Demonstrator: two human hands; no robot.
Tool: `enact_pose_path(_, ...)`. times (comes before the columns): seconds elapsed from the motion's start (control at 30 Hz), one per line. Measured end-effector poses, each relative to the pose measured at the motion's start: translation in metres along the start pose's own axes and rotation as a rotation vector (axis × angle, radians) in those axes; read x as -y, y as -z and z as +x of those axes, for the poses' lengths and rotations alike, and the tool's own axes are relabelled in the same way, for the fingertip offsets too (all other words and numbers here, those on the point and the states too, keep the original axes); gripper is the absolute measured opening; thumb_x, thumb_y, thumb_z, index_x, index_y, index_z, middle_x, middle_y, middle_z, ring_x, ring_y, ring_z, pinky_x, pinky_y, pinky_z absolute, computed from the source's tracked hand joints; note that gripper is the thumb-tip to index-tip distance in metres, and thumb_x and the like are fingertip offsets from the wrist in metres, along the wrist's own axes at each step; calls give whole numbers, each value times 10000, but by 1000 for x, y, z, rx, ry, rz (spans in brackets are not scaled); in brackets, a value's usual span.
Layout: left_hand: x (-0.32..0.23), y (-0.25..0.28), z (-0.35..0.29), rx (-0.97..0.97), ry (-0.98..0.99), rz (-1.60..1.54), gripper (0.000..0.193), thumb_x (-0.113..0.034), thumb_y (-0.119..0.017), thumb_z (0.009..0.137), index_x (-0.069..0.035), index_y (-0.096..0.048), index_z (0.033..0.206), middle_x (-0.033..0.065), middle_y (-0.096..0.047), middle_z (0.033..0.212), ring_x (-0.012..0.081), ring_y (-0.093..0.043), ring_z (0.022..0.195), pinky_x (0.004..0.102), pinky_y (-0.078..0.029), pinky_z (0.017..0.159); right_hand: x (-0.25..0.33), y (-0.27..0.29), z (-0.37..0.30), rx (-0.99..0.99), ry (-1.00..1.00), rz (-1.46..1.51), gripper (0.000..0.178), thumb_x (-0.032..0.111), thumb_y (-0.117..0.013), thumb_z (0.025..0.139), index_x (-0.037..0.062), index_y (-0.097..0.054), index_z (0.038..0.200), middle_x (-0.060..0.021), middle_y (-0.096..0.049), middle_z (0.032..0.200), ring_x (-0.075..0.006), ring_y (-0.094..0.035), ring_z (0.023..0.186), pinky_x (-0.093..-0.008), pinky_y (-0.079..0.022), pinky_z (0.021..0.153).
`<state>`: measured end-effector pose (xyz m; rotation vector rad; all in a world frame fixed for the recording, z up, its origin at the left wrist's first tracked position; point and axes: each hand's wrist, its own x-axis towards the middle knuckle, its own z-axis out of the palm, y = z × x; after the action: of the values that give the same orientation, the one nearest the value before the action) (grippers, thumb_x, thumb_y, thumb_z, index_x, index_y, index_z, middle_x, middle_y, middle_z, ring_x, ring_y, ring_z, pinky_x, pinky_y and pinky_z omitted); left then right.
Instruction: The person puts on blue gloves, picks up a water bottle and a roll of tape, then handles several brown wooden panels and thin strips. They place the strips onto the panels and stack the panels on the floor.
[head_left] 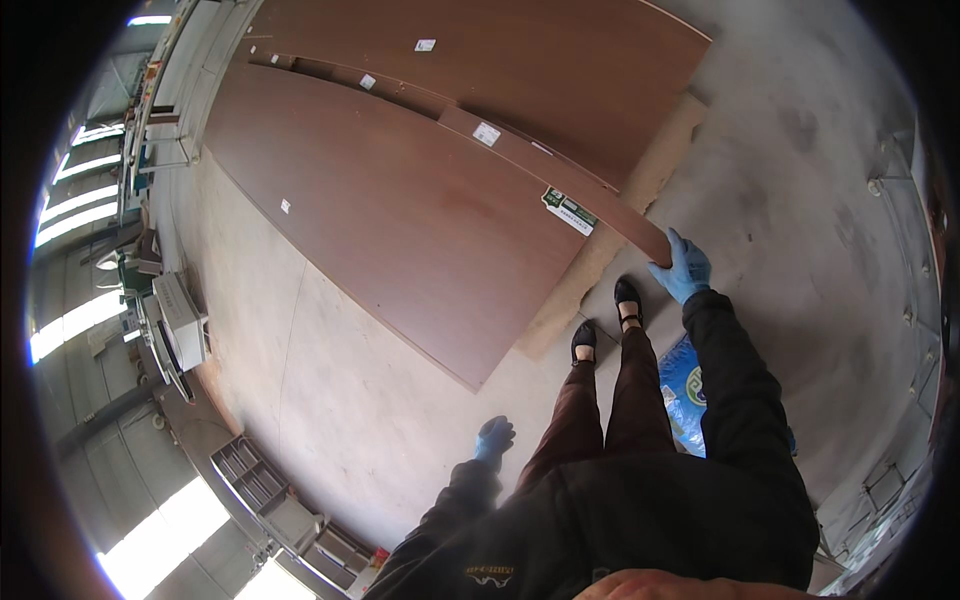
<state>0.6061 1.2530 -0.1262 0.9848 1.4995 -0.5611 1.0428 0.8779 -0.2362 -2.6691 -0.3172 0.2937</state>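
Note:
My right hand (685,268), in a blue glove, grips the near end of a long narrow brown board strip (560,165). The strip lies lengthwise between two large brown panels and bears white labels. Beside it on the left is a wide flat brown panel (400,210) with a green-and-white label (570,211) near its edge. Beyond the strip lies another large brown panel (520,70). My left hand (495,437), also blue-gloved, hangs low by my left leg, apart from the panels. Its fingers are loosely curled, with nothing seen in them.
Blue printed plastic sacking (686,390) lies by my right leg. A brown sheet edge (560,300) shows on the concrete floor (320,330) under the panels, ahead of my shoes (584,340). Machines (180,320) and a shelf unit (250,470) line the left; metal framing (905,240) stands right.

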Motion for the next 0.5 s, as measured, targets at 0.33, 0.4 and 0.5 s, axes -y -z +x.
enact_pose_path(0.33, -19, -93, -18, 130, 31, -53, 519, -359, -660, 1067, -61, -561, 1479, 108, -696, 1310, 237, -692, 1162, 369, -570, 959, 1, -47, 46, 53, -10, 41, 902, 370, -914, 747, 86, -477, 1484, -230, -693, 1155, -427, -686, 1043, -522, -561, 897)
enact_pose_path(0.4, -23, -101, -17, 140, 24, -61, 524, -362, -667, 1062, -61, -565, 1478, 104, -698, 1304, 228, -691, 1165, 366, -570, 956, -3, -54, 52, 34, 16, 35, 909, 352, -917, 740, 71, -470, 1481, -233, -690, 1182, -433, -685, 1053, -520, -561, 904)
enact_pose_path(0.5, -21, -108, -10, 101, 62, -55, 515, -356, -675, 1058, -62, -576, 1469, 97, -706, 1281, 224, -697, 1145, 361, -572, 940, -5, -71, 68, -25, 58, 57, 948, 325, -919, 735, 34, -440, 1500, -257, -646, 1323, -439, -660, 1158, -509, -551, 970)
